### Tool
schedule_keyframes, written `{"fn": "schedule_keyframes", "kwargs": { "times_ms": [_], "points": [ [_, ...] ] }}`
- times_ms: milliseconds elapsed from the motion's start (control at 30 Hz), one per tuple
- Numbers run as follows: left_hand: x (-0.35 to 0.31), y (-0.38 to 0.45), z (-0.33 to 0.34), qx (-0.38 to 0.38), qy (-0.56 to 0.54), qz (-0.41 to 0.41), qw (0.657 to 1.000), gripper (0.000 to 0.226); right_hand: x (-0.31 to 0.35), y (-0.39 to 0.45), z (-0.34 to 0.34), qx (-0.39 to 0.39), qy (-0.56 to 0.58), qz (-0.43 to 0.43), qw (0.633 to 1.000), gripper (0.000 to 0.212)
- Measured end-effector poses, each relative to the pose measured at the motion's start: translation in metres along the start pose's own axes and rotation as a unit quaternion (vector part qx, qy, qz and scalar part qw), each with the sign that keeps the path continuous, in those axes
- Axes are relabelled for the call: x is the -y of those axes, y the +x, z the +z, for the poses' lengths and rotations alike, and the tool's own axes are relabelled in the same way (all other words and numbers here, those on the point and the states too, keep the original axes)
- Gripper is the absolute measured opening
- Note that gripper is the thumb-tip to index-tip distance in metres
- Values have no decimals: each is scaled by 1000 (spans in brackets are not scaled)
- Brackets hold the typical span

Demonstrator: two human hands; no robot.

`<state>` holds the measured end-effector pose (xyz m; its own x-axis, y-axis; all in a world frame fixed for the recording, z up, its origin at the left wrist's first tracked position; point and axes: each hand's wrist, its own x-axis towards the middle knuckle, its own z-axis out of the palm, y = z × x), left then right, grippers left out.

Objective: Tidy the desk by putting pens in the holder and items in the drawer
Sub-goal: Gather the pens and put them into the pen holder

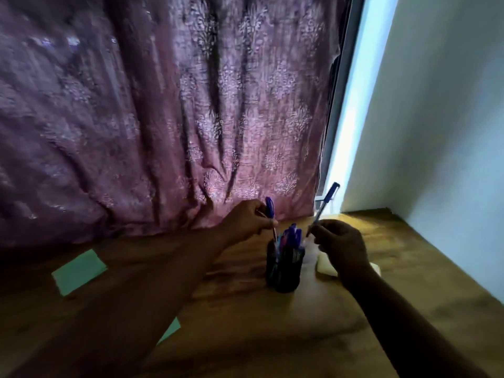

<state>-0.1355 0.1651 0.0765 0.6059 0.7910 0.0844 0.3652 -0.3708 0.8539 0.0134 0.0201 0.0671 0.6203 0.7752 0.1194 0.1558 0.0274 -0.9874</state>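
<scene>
Gripping pens: L hand (246, 218), R hand (341, 242), above holder (285, 271).

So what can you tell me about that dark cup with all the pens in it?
The dark, round mesh-looking pen holder stands upright on the brown wooden desk, near its back edge by the purple curtain. It is crowded with blue-capped pens, caps up. The left hand lowers another blue-capped pen into it, while the right hand hovers beside it pinching a clear blue-capped pen. The picture is too dim to tell its material.
</scene>
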Motion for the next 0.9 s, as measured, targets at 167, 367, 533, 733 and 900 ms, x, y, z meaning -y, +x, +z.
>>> {"fn": "schedule_keyframes", "kwargs": {
  "times_ms": [167, 367, 533, 733, 900],
  "points": [
    [14, 12, 30, 5, 46, -20, 999, 19, -44, 22, 12, -14, -115, 8, 993, 10],
    [17, 12, 46, 14, 113, -41, 993, 17, -79, 27, 15, -5, -228, 39, 973, 9],
    [24, 10, 48, -3, 176, -37, 984, 38, -88, 27, 19, 0, -276, 17, 961, 16],
    [29, 8, 50, -5, 181, -35, 983, 64, -88, 24, 22, 5, -317, 6, 948, 47],
    [36, 6, 44, -19, 170, -38, 985, 61, -90, 22, 24, 7, -238, -16, 971, 57]
  ]
}}
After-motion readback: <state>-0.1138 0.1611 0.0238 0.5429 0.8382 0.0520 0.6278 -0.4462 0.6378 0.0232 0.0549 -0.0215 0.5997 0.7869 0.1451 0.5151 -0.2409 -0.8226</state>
